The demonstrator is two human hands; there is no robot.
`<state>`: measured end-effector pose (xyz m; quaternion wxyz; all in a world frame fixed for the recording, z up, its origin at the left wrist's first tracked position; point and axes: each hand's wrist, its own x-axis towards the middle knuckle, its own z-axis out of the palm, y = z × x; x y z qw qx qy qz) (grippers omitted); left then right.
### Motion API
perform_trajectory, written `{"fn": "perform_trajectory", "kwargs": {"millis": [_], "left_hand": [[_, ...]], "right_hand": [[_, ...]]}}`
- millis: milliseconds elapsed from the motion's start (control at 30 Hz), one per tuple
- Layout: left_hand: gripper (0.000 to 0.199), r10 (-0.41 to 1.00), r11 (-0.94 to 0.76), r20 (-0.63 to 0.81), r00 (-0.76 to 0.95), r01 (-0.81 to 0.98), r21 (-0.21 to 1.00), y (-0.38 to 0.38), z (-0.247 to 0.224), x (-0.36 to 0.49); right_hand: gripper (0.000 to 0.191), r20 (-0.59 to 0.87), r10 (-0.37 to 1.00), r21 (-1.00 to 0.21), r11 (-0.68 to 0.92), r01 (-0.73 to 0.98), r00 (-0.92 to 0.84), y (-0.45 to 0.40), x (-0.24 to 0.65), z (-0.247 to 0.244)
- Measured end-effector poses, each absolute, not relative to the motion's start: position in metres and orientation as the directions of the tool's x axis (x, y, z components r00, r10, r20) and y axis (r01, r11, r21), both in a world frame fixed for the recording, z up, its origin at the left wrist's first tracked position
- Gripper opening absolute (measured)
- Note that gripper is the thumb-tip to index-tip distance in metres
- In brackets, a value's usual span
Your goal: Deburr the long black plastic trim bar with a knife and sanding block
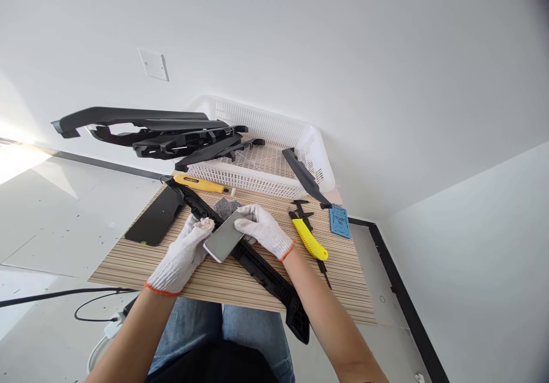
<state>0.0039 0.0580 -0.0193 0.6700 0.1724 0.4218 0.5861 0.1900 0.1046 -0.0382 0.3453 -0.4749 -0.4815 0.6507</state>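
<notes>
A long black plastic trim piece (261, 266) lies slantwise over the board, its ribbed side up and its lower end past the front edge. My left hand (185, 252), in a white knit glove with an orange cuff, is closed round its upper part. In my right hand (262, 230), gloved alike, is a flat grey rectangular slab (225, 238) with a pale edge. The slab sits tilted across the trim piece, close to my left fingers. Behind it a grey cloth (226, 207) is partly covered.
A white plastic basket (317, 148) holds several black trim pieces (171, 126) at the back. On the striped board (206, 288) are a black phone-like slab (156, 216), a yellow-handled tool (199, 183), a yellow cutter (309, 239), black calipers (302, 211) and a blue card (340, 221).
</notes>
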Motion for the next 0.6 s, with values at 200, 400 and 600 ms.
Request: {"fn": "perform_trajectory", "kwargs": {"millis": [200, 400, 600], "left_hand": [[0.046, 0.940, 0.208, -0.336, -0.064, -0.674, 0.709, 0.0616, -0.0284, 0.0037], [0.049, 0.936, 0.217, -0.347, -0.062, -0.676, 0.704, 0.0614, -0.0215, 0.0055], [0.052, 0.923, 0.274, -0.382, -0.038, -0.630, 0.727, 0.0585, -0.0223, 0.0018]], "right_hand": [[0.049, -0.235, 0.954, -0.971, -0.237, 0.012, -0.187, 0.1056, 0.1922, -0.0381], [0.045, -0.160, 0.987, -0.987, -0.160, 0.001, -0.019, 0.1053, 0.1947, -0.0379], [0.050, -0.165, 0.957, -0.986, -0.155, 0.063, -0.239, 0.1016, 0.1913, -0.0354]]}}
